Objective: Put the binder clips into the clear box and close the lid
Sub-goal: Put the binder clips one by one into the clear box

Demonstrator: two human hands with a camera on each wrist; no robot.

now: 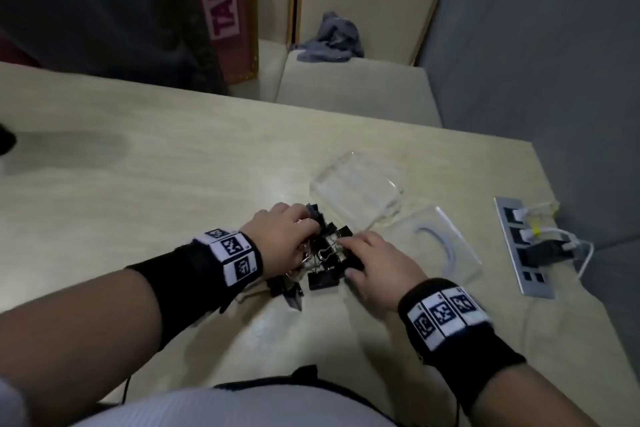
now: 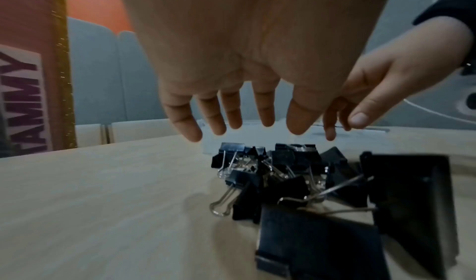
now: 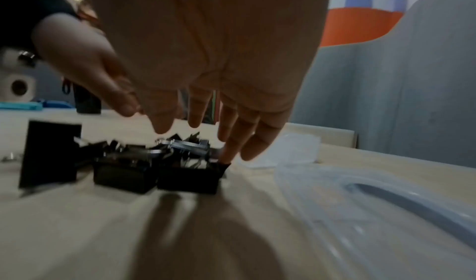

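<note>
Two bare hands meet over one heap of black binder clips (image 1: 323,255) in the middle of the pale wooden table (image 1: 138,184). Farthest left, beyond the table edge, stands a red-brown board (image 1: 230,7) with pink lettering. The left hand (image 1: 289,239) comes down on the left flank of the heap; in the left wrist view its fingers (image 2: 184,119) hang straight and slightly spread just above the clips, gripping nothing that shows there. From the head view, contact with the clips cannot be settled, since the fingertips are hidden among the wire handles. A few clips lie loose at the near left of the heap, close to the black wristband (image 1: 225,256) with its square markers. The right hand (image 1: 377,267) covers the right flank of the heap, fingers extended and loosely parted; in the right wrist view one fingertip (image 3: 226,154) touches the top corner of a black clip (that picture is blurred, so finer detail is lost). Just beyond the heap and a little right sits the clear box (image 1: 358,189), open and with no clips inside. Its clear lid (image 1: 440,241) lies flat on the table beside it, right of the right hand. Farther right a silver power strip (image 1: 523,250) is set into the table near its edge, with white cables (image 1: 581,253) plugged in.
</note>
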